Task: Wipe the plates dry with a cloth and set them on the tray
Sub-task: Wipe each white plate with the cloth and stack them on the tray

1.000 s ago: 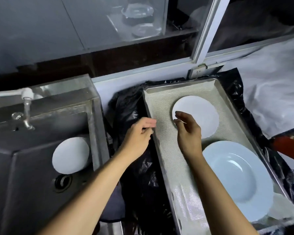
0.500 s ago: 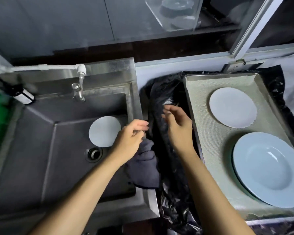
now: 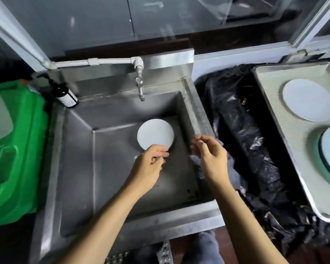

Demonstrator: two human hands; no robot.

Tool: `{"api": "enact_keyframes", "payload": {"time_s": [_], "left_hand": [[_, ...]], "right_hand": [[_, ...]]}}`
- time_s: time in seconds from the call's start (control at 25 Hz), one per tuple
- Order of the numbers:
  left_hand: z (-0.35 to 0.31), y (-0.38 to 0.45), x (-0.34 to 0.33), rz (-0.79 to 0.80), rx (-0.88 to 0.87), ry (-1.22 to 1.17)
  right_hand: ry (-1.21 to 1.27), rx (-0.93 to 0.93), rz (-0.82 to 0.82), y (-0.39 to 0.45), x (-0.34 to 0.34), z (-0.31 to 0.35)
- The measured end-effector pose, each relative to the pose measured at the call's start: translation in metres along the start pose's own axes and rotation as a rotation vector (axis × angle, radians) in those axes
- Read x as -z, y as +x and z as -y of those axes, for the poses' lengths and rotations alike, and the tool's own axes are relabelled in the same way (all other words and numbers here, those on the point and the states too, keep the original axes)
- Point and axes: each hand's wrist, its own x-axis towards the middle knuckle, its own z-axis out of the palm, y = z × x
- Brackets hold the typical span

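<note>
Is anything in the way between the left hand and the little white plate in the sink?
Nothing visible. The left hand hovers right at the near edge of the small plate in the sink, empty, with no object between them.

Both hands have left the tray and now hover over the sink, left hand at its plate.
</note>
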Motion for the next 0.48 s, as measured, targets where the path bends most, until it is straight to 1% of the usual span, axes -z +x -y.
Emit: {"api": "enact_keyframes", "payload": {"time_s": [0.12, 0.24, 0.48], "left_hand": [[0.033, 0.0, 0.026, -0.035, 0.025, -0.015], [0.069, 0.011, 0.038, -0.1, 0.065, -0.056], [0.136, 0.071, 0.034, -0.167, 0.138, -0.098]], "right_hand": [[-0.059, -0.026, 0.027, -0.01, -0.023, -0.026], [-0.136, -0.034, 0.066, -0.002, -0.039, -0.06], [-0.262, -0.094, 0.116, 0.056, -0.069, -0.143]]}}
